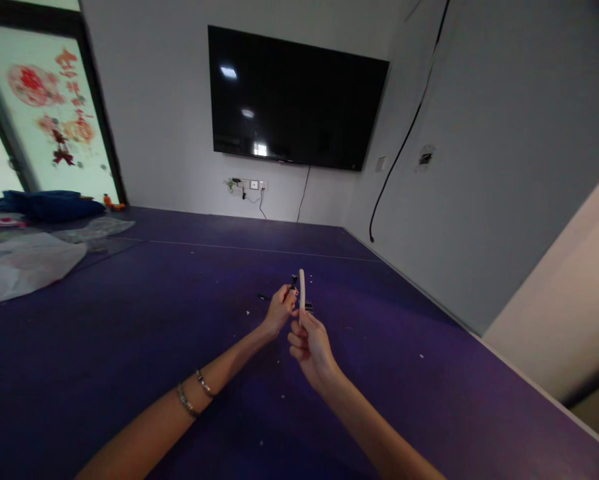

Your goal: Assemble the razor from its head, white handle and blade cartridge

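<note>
My left hand is closed around a small black object with a shiny tip; its exact kind is too small to make out. Close beside it, my right hand pinches a pale, slim, slightly curved stick near its lower end and holds it upright. The two hands are almost touching. Just beyond my right fingers a small dark piece shows, partly hidden by the stick and hand. A thin black item lies on the purple surface left of my left hand.
Small white scraps dot the purple surface. Plastic sheeting and folded blue cloth lie at the left. A black cable hangs by the right wall. A television is mounted above wall sockets.
</note>
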The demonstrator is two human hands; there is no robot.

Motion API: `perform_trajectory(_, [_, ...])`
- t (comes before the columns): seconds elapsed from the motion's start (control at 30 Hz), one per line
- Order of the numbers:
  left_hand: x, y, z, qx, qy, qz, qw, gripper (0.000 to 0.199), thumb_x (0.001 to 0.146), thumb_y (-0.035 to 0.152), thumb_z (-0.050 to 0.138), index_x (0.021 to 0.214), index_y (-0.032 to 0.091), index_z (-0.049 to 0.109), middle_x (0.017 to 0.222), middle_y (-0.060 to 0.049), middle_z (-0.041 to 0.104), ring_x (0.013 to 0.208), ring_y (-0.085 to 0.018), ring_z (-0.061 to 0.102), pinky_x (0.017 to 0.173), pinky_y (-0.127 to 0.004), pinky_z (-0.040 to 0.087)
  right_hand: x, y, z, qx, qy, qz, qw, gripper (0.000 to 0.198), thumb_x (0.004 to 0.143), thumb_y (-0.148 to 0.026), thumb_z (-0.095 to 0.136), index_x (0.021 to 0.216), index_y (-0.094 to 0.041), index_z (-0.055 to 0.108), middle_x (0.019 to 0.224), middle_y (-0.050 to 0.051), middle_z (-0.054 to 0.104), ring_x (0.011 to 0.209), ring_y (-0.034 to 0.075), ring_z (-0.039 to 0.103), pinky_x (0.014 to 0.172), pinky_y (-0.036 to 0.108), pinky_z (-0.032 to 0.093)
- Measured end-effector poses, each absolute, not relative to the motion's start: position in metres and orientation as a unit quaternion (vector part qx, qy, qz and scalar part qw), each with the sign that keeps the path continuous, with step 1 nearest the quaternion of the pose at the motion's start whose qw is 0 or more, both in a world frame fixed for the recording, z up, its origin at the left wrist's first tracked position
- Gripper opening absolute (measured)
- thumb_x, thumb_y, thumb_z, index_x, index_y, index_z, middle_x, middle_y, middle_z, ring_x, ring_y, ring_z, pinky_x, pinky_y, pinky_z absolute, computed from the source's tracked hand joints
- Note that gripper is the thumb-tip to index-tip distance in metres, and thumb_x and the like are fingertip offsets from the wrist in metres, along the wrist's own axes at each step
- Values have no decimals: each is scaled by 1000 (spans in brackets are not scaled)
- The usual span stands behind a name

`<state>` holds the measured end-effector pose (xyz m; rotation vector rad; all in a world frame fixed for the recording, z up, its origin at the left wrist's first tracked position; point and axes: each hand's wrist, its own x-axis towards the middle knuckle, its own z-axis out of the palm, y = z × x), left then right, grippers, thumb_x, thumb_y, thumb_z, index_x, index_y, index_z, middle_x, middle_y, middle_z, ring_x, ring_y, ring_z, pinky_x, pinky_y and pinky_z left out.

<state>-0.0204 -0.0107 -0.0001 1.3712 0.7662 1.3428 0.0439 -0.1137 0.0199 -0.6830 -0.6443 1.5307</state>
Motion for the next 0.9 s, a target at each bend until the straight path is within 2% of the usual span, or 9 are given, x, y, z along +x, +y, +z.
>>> perform_trajectory(0.2, [-26,-6,2,584,313,574,481,17,79,34,46,76,17,47,53,7,36,43,-5,31,42,-17,25,42,-121,15,-302,-290,703,575,30,67,-38,66,84,-20,49,46,-13,23,37,2,12,35,16,3])
perform_trajectory(0.33, [-31,3,2,623,289,564,458,16,82,31,41,83,17,49,58,4,45,51,-8,41,50,-19,33,57,-112,37,-269,-365,624,637,24,74,-39,61,86,-23,49,48,-12,27,35,3,14,34,17,6])
perform_trajectory(0.4, [-35,8,1,650,288,548,441,17,84,30,40,87,17,50,64,1,51,58,-10,47,57,-21,37,71,-101,56,-270,-414,557,668,21,74,-38,61,83,-22,52,51,-10,35,36,3,22,34,17,12])
perform_trajectory(0.47, [-39,11,2,674,290,541,411,18,85,30,40,92,17,51,71,0,55,66,-12,50,66,-24,39,87,-88,76,-288,-461,498,675,19,72,-35,62,81,-20,57,61,-5,47,44,5,37,37,19,22])
perform_trajectory(0.53, [-44,12,5,698,284,538,378,19,86,30,40,95,17,50,75,-1,56,71,-12,52,72,-25,40,105,-76,91,-309,-509,450,666,18,71,-34,62,80,-19,61,67,-1,51,54,8,44,43,20,28])
perform_trajectory(0.63, [-51,10,13,739,263,524,332,19,87,30,39,94,18,52,80,-3,57,77,-14,52,77,-27,39,130,-63,105,-378,-590,374,608,22,72,-37,60,82,-18,66,65,0,51,55,9,42,45,22,26])
perform_trajectory(0.8, [-57,4,27,784,240,503,273,19,87,25,41,94,18,57,91,-5,59,88,-17,53,84,-30,38,157,-57,108,-490,-702,208,473,35,76,-48,54,64,-17,67,51,-2,44,52,10,38,50,24,25])
perform_trajectory(0.9, [-57,2,31,801,227,484,269,22,87,25,41,99,19,57,95,-6,60,90,-17,54,85,-30,39,161,-58,105,-514,-740,178,396,40,74,-52,54,60,-16,66,49,-2,44,49,9,35,48,25,23])
